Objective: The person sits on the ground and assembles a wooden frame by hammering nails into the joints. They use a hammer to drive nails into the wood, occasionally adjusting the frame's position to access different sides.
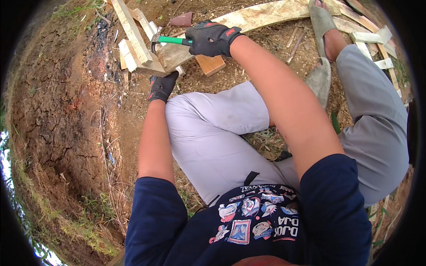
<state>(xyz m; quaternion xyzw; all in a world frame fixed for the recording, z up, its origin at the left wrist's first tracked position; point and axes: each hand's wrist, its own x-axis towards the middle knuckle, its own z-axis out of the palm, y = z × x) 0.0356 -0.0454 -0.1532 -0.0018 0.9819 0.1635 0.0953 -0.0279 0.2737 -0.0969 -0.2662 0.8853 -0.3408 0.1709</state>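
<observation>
Green-handled hammer point(171, 41) held over stacked wooden boards point(133, 40), head at plank edge. Right hand point(211, 39), black glove, fist closed round handle, forearm stretched forward. Left hand point(162, 87), gloved, pressed down at board end; whether fingers curl, cannot tell. Person crouched, grey trousers, sandal point(320, 20) on long curved plank point(262, 15). Bare cracked dirt point(57, 111), grass at rim.

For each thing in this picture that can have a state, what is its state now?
right hand: gloved, closed around the hammer handle
hammer: held, head over the wooden planks
left hand: gloved, resting by the planks
wooden planks: lying crossed on the soil
grey sandal: worn on the foot
</observation>
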